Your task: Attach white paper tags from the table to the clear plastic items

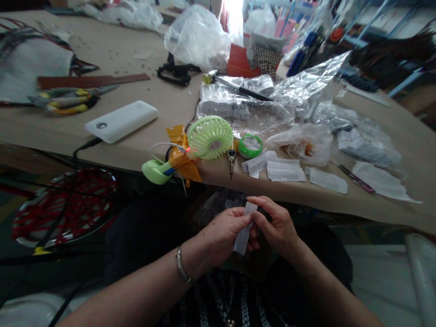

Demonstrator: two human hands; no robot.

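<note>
Both of my hands are closed on a narrow white printed label strip [243,235], held upright over my lap just below the table edge. My left hand [220,237] pinches its left side; a silver bracelet [181,266] is on that wrist. My right hand [276,226] grips its right side, with a small dark thing I cannot make out behind the fingers. More white label strips [285,170] lie on the brown table [143,54] just above my hands.
A small green fan [210,136] stands at the table edge beside a soldering iron [231,160] and a green tape roll [250,146]. A white power bank [121,121] and pliers [66,101] lie left. Plastic bags of labels [245,102] fill the right. A red-wound hoop [64,206] sits below left.
</note>
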